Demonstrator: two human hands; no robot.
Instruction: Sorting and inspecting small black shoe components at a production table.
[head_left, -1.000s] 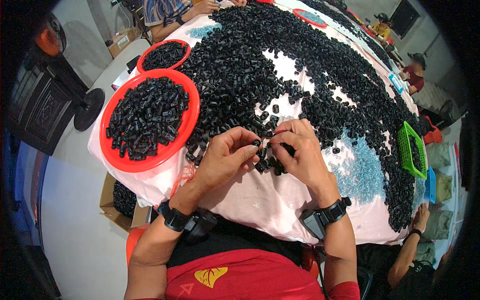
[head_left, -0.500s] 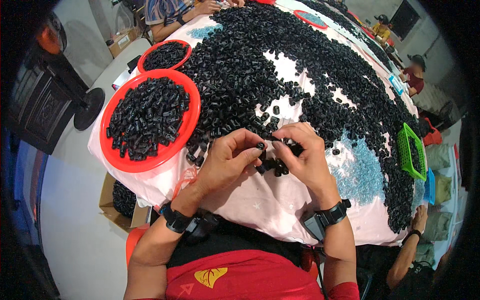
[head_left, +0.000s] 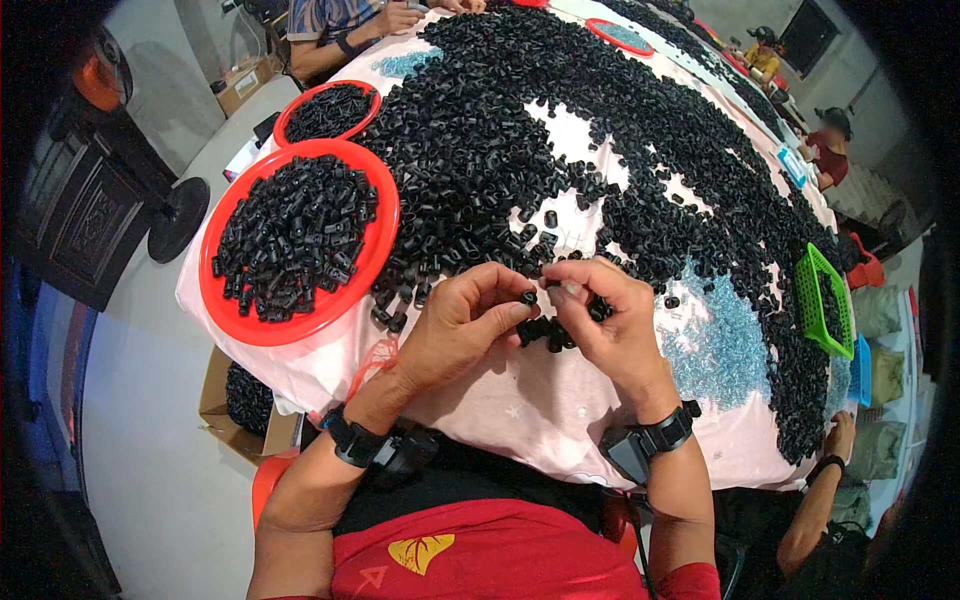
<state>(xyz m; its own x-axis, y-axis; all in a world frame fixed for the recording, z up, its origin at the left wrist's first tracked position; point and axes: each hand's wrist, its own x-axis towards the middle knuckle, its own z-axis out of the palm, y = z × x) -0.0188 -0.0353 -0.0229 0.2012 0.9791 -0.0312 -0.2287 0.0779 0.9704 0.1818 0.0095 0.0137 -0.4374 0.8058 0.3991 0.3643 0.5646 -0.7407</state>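
My left hand (head_left: 462,325) pinches a small black plastic sleeve (head_left: 529,297) between thumb and forefinger, its round open end showing. Close against it, my right hand (head_left: 612,312) has its thumb and forefinger pressed together. Whatever those fingertips hold is too small to make out. Below and between the hands, several loose black sleeves (head_left: 550,335) lie on the pale pink cloth (head_left: 510,410). Just beyond the fingers spreads a large heap of similar black parts (head_left: 470,130). To the right of my right hand is a pile of small clear bluish pieces (head_left: 715,340).
A red round tray (head_left: 388,240) of black sleeves stands at the left, with a smaller red tray (head_left: 372,118) behind it. A green basket (head_left: 808,300) sits at the right edge. Co-workers' hands (head_left: 400,18) are at the far side; another arm (head_left: 815,505) reaches in at lower right.
My right hand has dipped slightly toward me, its fingertips still pinched. My left hand has shifted a little to the right with the black sleeve.
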